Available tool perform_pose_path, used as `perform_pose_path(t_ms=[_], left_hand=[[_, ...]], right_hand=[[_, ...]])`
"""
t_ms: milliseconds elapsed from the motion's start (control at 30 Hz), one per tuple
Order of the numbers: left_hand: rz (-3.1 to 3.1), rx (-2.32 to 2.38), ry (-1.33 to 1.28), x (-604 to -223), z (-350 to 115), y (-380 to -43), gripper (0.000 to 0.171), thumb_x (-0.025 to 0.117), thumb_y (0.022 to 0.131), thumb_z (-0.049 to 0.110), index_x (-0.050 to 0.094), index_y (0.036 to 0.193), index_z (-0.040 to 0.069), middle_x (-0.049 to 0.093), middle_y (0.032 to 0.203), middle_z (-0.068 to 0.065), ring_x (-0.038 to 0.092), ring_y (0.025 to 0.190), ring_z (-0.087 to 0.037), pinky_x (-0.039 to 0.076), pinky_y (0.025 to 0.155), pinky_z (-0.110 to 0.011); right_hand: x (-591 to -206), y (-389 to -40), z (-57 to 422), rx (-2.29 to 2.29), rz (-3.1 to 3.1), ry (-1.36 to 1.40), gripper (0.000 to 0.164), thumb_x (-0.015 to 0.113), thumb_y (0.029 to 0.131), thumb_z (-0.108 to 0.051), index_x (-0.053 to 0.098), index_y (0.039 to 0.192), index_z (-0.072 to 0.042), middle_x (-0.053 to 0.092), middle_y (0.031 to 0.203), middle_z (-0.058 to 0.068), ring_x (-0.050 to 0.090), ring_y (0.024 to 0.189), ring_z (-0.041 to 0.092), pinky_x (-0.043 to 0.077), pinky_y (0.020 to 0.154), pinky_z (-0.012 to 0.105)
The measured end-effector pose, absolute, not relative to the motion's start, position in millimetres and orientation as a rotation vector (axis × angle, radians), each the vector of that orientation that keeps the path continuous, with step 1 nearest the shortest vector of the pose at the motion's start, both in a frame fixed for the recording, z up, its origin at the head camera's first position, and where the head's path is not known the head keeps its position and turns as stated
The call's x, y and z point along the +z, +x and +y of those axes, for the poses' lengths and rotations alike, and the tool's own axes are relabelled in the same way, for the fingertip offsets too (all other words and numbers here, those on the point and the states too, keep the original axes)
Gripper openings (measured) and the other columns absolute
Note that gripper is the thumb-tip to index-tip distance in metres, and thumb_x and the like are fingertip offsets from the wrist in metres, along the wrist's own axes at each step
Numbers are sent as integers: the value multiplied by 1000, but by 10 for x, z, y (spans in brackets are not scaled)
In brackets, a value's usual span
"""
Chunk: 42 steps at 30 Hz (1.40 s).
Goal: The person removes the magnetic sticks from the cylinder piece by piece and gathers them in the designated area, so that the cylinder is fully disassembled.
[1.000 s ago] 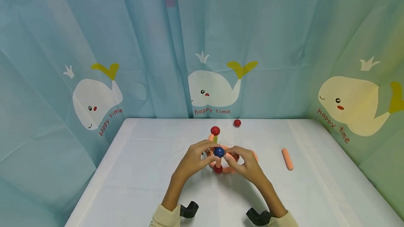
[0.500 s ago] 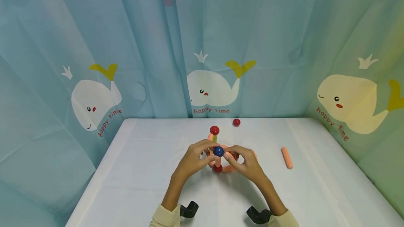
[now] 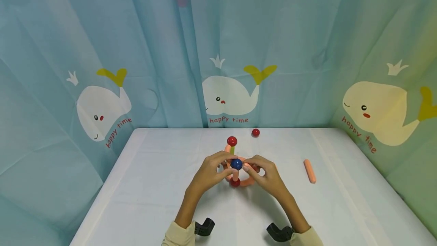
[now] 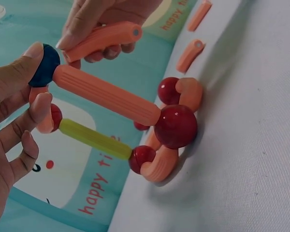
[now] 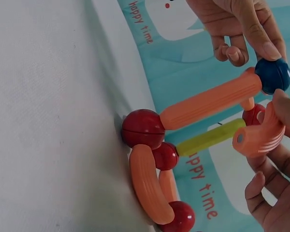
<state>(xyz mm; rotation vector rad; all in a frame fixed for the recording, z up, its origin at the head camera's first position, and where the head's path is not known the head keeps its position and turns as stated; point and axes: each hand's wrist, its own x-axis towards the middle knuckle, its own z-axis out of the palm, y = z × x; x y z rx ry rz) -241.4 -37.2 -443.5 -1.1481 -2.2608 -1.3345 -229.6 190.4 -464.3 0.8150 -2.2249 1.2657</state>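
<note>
My left hand point(image 3: 213, 170) pinches a blue ball point(image 3: 236, 164) between thumb and fingers. The ball sits atop an upright orange rod point(image 4: 106, 94) that rises from a red ball point(image 4: 176, 126). In my right hand point(image 3: 264, 174) is a short curved orange rod point(image 5: 261, 135), one end close to the blue ball and the other showing a grey disc. Behind, a yellow-green rod point(image 5: 210, 137) stands between red balls, the upper one point(image 3: 232, 141) joined by an orange piece toward the blue ball. Curved orange rods point(image 5: 150, 183) and red balls form the base on the table.
A loose red ball point(image 3: 255, 133) lies near the table's back edge. To the right rests a straight orange rod point(image 3: 309, 171); the left wrist view shows another orange rod point(image 4: 190, 55) nearer the structure. A blue whale-print curtain point(image 3: 164, 67) surrounds the white table point(image 3: 143, 200).
My right hand has shifted very slightly around its curved rod near the blue ball. The left hand keeps its pinch, and the structure stays in place.
</note>
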Motion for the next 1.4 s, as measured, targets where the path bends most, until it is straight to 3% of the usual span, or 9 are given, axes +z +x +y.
perform_pose_path(t_ms=[200, 367, 667, 1000, 1200, 1267, 1400], left_hand=[[-2310, -1294, -1132, -4428, -383, -2408, 33, 71, 90, 16, 67, 122, 15, 66, 104, 3, 58, 82, -7, 54, 73, -21], [-2343, -1257, -1114, -4424, -393, -2391, 35, 72, 89, 18, 66, 123, 16, 66, 105, 4, 58, 82, -4, 52, 73, -18], [-2372, -1266, -1095, -4409, -389, -2365, 37, 74, 88, 18, 66, 124, 14, 66, 106, 3, 58, 82, -5, 53, 73, -19], [-2396, -1259, -1068, -4412, -381, -2367, 37, 73, 88, 18, 66, 124, 15, 66, 105, 3, 58, 82, -7, 55, 72, -24], [-2394, -1242, -1071, -4403, -378, -2367, 36, 73, 89, 18, 66, 123, 13, 67, 105, 1, 59, 82, -10, 52, 72, -18], [-2393, -1239, -1070, -4397, -380, -2366, 36, 72, 89, 18, 66, 123, 13, 67, 105, 0, 59, 82, -10, 52, 72, -16], [-2388, -1248, -1067, -4397, -380, -2371, 36, 72, 89, 19, 65, 124, 14, 67, 105, 1, 59, 82, -9, 52, 72, -16]], right_hand=[[-4663, -2312, 1964, 1252, -2278, 608, 16, 73, 85, -3, 73, 100, -10, 67, 81, -1, 57, 69, 7, 47, 57, 23], [-4670, -2326, 2050, 1261, -2326, 279, 11, 75, 87, -18, 72, 97, -13, 70, 80, -2, 59, 73, 3, 47, 62, 23], [-4733, -2367, 2342, 1182, -2450, -6, 22, 70, 91, -33, 73, 99, -13, 73, 84, 4, 59, 76, 5, 46, 63, 19], [-4839, -2381, 2695, 1179, -2560, -194, 33, 65, 94, -34, 71, 105, -3, 71, 102, 17, 62, 76, 15, 45, 58, 23], [-4946, -2400, 2777, 1050, -2606, -229, 32, 66, 93, -31, 72, 102, -2, 72, 88, 16, 60, 65, 16, 42, 53, 25], [-4965, -2412, 2774, 1015, -2639, -249, 32, 66, 94, -31, 72, 102, -2, 70, 76, 11, 52, 57, 11, 40, 52, 25], [-4979, -2423, 2759, 978, -2697, -292, 32, 63, 95, -33, 70, 103, -3, 62, 59, 2, 51, 53, 12, 39, 52, 26]])
